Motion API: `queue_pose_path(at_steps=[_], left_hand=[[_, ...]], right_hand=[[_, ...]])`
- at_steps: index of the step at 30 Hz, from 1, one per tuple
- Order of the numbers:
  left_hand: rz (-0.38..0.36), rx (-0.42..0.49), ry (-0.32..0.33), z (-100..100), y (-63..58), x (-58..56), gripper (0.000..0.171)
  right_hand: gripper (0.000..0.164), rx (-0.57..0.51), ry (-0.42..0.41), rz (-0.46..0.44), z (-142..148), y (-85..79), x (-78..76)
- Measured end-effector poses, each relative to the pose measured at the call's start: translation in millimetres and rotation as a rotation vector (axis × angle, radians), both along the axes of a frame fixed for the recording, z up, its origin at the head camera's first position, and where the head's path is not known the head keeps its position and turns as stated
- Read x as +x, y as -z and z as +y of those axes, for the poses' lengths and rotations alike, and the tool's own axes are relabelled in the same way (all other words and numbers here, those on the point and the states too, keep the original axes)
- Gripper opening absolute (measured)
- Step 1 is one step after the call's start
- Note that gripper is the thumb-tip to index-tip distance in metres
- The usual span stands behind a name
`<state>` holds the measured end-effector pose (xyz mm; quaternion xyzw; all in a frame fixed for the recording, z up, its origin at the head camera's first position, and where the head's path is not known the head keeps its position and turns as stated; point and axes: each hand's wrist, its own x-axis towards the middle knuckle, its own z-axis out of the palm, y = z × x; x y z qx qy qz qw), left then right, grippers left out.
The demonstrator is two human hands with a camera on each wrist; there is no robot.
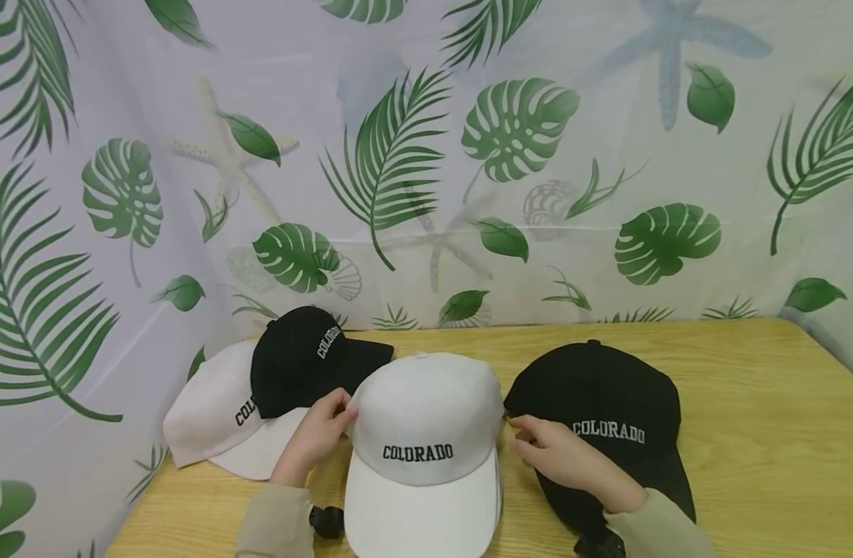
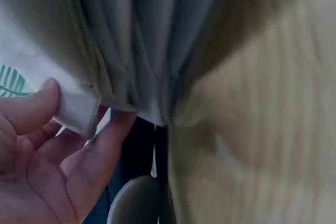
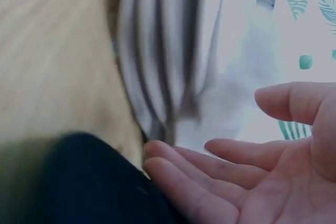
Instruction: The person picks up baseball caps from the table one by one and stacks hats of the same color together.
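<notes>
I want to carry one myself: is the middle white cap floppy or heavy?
The middle white cap is probably light, as it looks like cloth. Its brim may feel stiff, since it curves without creasing. Others may lift too: the left wrist view shows several layers together.

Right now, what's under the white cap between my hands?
Several pale layers show edge-on beneath the white cap in the wrist views, apparently stacked caps. Their fronts and any lettering are covered, as is the tabletop underneath.
</notes>
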<state>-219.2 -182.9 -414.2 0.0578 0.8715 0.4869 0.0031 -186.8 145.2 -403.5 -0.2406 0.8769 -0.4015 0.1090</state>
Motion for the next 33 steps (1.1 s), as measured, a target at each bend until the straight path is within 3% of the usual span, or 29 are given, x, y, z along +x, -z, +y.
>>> queue_pose_path(at_steps=[4,9,14,18,23,26,30,33], left_hand=[[-0.048,-0.052,-0.043,-3.4,-2.3,3.8,0.007],[-0.158,-0.146,0.017,-11.5,-7.5,14.5,0.029],[-0.187,-0.039,0.103,-17.2,-5.2,14.0,0.041],[-0.204,0.036,0.131,-20.5,2.0,10.1,0.03],[-0.193,0.134,0.193,-19.6,2.0,9.5,0.012],[-0.176,0.15,0.207,-16.5,-4.3,10.1,0.01],[-0.171,0.139,0.211,-15.1,-7.7,9.9,0.01],[-0.188,0.154,0.232,-15.9,-8.3,10.4,0.011]], right_hand=[[0.045,-0.028,-0.035,-0.08,-3.3,7.2,-0.1],[0.044,-0.087,-0.01,-0.085,-7.2,5.2,0.1],[0.045,-0.135,0.12,-0.023,-12.6,-1.8,-4.0],[0.045,-0.179,0.167,-0.018,-19.6,-1.2,-11.5],[0.01,-0.167,0.193,0.044,-25.2,0.7,-19.1],[0.009,-0.16,0.195,0.063,-25.4,-4.1,-20.8],[0.019,-0.261,0.154,-0.078,-20.6,-11.4,-21.7],[0.026,-0.309,0.077,-0.178,-14.7,-15.0,-22.6]])
